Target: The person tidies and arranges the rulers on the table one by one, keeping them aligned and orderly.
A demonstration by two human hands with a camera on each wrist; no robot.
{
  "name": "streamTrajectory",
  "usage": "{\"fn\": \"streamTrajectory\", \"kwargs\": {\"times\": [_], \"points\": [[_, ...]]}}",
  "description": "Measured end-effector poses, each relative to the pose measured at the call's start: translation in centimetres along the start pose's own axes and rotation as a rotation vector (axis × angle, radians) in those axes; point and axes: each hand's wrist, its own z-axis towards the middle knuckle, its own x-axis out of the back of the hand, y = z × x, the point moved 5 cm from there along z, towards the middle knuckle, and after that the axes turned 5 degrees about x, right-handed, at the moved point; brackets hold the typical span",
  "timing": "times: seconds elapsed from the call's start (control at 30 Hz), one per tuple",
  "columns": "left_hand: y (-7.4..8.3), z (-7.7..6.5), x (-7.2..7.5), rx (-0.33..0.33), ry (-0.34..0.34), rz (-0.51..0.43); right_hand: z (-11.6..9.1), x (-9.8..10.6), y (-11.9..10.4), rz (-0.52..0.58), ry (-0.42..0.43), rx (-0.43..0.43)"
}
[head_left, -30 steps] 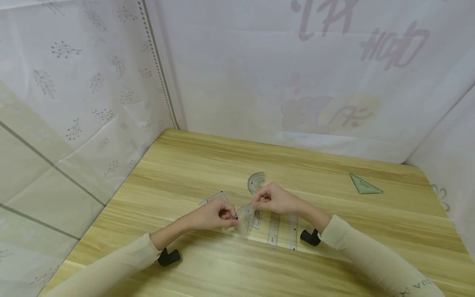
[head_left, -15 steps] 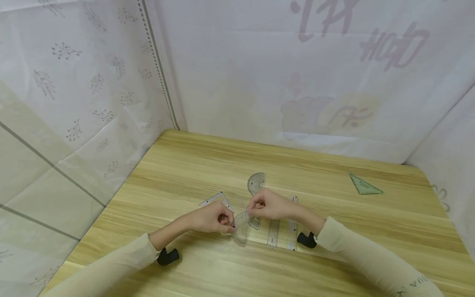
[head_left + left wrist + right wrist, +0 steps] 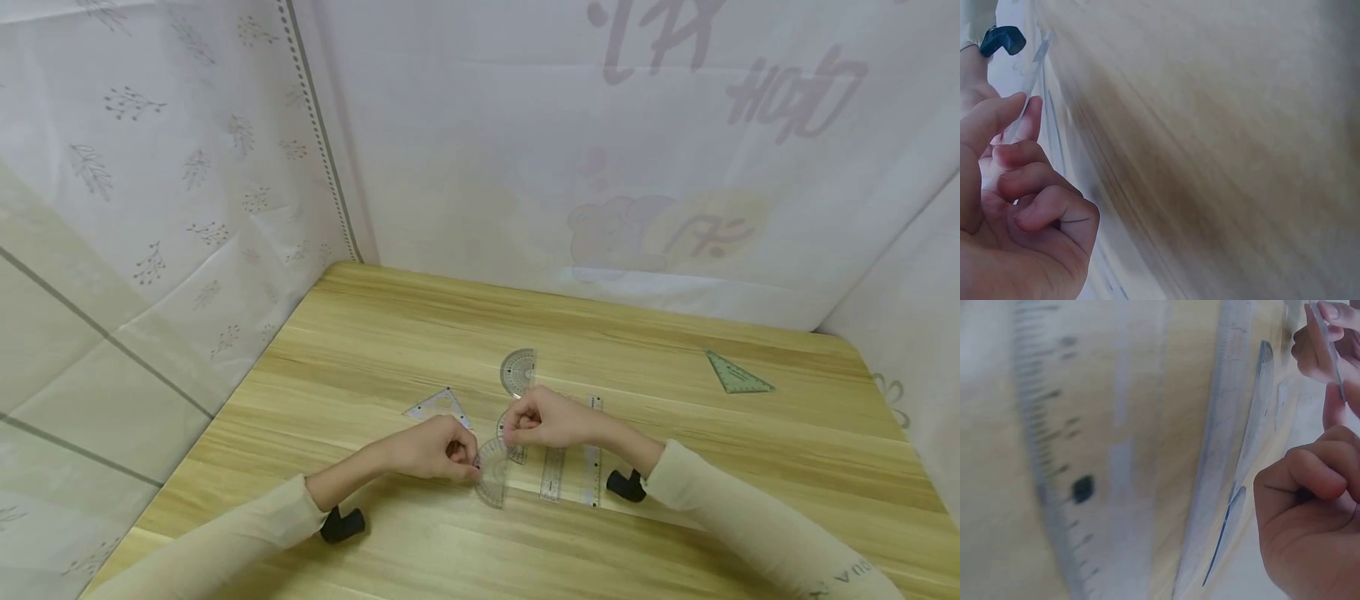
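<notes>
A clear plastic protractor (image 3: 492,479) is held up just above the table between my two hands. My left hand (image 3: 431,450) pinches its left side between thumb and index finger, the other fingers curled. My right hand (image 3: 551,417) pinches its upper right end; in the right wrist view the protractor (image 3: 1330,353) is edge-on, with fingers of both hands at it. Beneath the right fingertips, a second clear protractor (image 3: 517,455) lies partly hidden on the table. A third protractor (image 3: 517,372) lies just beyond the right hand.
On the wooden table (image 3: 645,333), a clear set square (image 3: 438,404) lies beyond the left hand. Two clear rulers, one narrow ruler (image 3: 552,475) and another ruler (image 3: 593,467), lie near the right wrist. A green set square (image 3: 737,375) lies at the far right.
Both hands have moved slightly toward me with the protractor, which has turned so its face shows more clearly. The pieces on the table stay in place.
</notes>
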Motion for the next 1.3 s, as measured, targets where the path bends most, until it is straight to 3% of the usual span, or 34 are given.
{"fn": "streamTrajectory", "kwargs": {"times": [0.2, 0.43, 0.77, 1.1, 1.3], "points": [[0.4, 0.0, -0.4, -0.02, -0.021, -0.02, -0.5, -0.2, 0.1, -0.018, -0.016, 0.052], [0.5, -0.1, -0.9, 0.037, -0.045, -0.001, -1.0, -0.9, 0.2, -0.051, -0.002, 0.007], [0.4, -0.1, -0.8, 0.118, 0.015, 0.097, -0.9, -1.4, 0.0, -0.123, -0.008, -0.022], [0.9, -0.2, -0.6, 0.106, 0.043, 0.173, -0.6, -1.7, -0.5, -0.237, -0.023, -0.02], [0.7, -0.2, -0.7, 0.115, 0.047, 0.18, -0.7, -1.8, -0.7, -0.241, -0.025, -0.011]]}}
